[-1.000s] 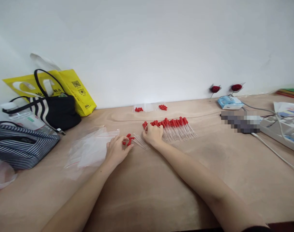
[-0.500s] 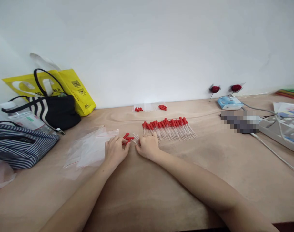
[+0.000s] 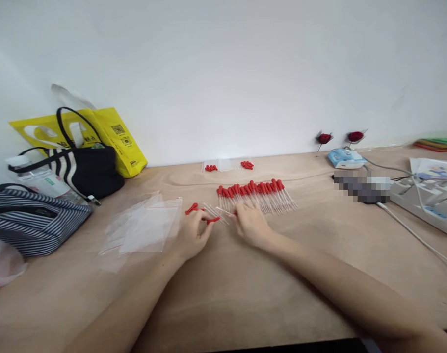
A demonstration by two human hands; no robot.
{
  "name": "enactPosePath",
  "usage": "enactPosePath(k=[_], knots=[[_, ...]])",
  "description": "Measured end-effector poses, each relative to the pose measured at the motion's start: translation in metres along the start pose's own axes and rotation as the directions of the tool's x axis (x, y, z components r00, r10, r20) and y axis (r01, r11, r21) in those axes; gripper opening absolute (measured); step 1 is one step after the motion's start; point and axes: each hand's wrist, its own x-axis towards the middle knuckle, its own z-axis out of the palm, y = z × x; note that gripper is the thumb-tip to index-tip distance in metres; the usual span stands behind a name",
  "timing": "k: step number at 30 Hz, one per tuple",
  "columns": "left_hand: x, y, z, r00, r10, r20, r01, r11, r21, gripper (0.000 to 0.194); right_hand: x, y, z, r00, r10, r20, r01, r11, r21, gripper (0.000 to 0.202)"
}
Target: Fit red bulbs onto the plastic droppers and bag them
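I have the left hand (image 3: 192,236) low over the table (image 3: 241,299), thumb and fingertips pinched on one red cap (image 3: 213,220), which juts out toward the right. The gap between those fingertips is only as wide as the cap. I cannot tell what its curled fingers are doing underneath.

The right hand (image 3: 251,224) faces it, palm down, fingertips drawn together on one clear tube (image 3: 224,211) that points left. I see the cap and the tube near each other but not joined. Between the hands lie a few loose tubes (image 3: 211,212), and just beyond the left hand a few spare caps (image 3: 194,207).

Behind the right hand, and partly hidden by it, runs a row of droppers (image 3: 265,190), red ends away from me, side by side. Left of the left hand I have a spread of zip bags (image 3: 145,223), overlapping and flat. Near the wall (image 3: 223,83), two small red piles (image 3: 247,165) rest with clear film (image 3: 227,164) between them. A yellow bag (image 3: 129,147) leans at far left.
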Motion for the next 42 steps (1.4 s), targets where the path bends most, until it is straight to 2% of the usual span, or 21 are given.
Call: enactPosePath(k=[4, 6, 8, 12, 18, 27, 37, 42], knots=[[-0.006, 0.019, 0.018, 0.984, 0.130, 0.124, -0.122, 0.990, -0.068, 0.020, -0.036, 0.058, -0.011, 0.982, -0.121, -0.142, 0.150, 0.964, 0.218, 0.017], [-0.007, 0.027, 0.027, 0.973, 0.177, 0.148, -0.170, 0.984, -0.058, 0.027, -0.049, 0.075, -0.014, 0.974, -0.159, -0.164, 0.193, 0.956, 0.220, 0.021], [-0.006, 0.032, 0.035, 0.970, 0.193, 0.147, -0.190, 0.981, -0.036, 0.026, -0.057, 0.080, -0.018, 0.971, -0.179, -0.158, 0.211, 0.953, 0.218, 0.026], [0.001, 0.037, 0.043, 0.986, 0.137, 0.093, -0.134, 0.990, -0.035, 0.015, -0.057, 0.067, -0.022, 0.979, -0.160, -0.126, 0.187, 0.950, 0.251, 0.021], [0.004, 0.034, 0.043, 0.997, 0.056, 0.059, -0.053, 0.998, -0.046, 0.011, -0.055, 0.050, -0.023, 0.979, -0.162, -0.123, 0.190, 0.945, 0.266, 0.018], [0.005, 0.033, 0.044, 0.994, 0.080, 0.069, -0.075, 0.995, -0.066, 0.015, -0.056, 0.045, -0.020, 0.982, -0.150, -0.113, 0.173, 0.956, 0.235, 0.019], [0.004, 0.036, 0.042, 0.997, 0.049, 0.066, -0.041, 0.993, -0.115, 0.020, -0.062, 0.039, -0.013, 0.973, -0.197, -0.121, 0.221, 0.947, 0.232, 0.020], [0.002, 0.037, 0.040, 0.991, 0.108, 0.084, -0.099, 0.990, -0.101, 0.018, -0.061, 0.040, -0.020, 0.964, -0.250, -0.088, 0.262, 0.950, 0.173, 0.025]])
